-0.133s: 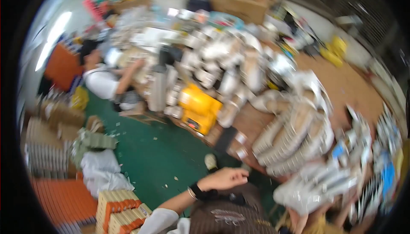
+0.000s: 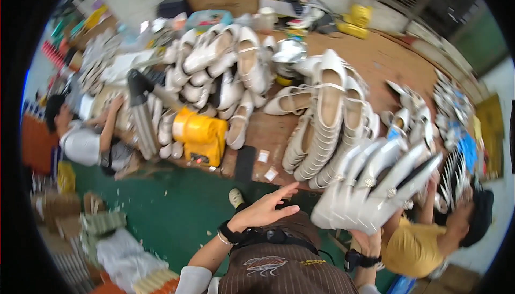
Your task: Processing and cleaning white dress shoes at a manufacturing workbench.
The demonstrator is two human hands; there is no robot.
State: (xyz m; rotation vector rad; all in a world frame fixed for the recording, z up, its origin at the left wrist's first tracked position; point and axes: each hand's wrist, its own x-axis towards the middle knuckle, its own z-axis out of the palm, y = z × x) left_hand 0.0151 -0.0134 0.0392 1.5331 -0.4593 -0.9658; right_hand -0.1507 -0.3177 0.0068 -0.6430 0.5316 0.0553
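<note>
My right hand (image 2: 370,242) holds up a bunch of several glossy white pointed shoes (image 2: 343,203) from underneath, its fingers partly hidden behind them. The shoes are lined up side by side, with small bright ornaments on them. To the left of them, in front of my apron, my left hand (image 2: 265,209) is open, its fingers stretched toward the table edge and touching nothing. Just past the held shoes, tight rows of white strap shoes (image 2: 327,114) with tan insoles stand nested together on the brown table (image 2: 268,133).
A yellow machine (image 2: 201,136) sits at the table edge, a heap of white shoes (image 2: 214,58) behind it. One co-worker (image 2: 83,141) sits at the left, another in a yellow shirt (image 2: 416,248) close on my right. More shoes (image 2: 413,111) lie at the right. Cartons and bags (image 2: 129,256) stand lower left.
The view has swung to the right. My right hand with the white shoes has moved inward, closer to the nested rows. My left hand's fingers have spread from a looser curl.
</note>
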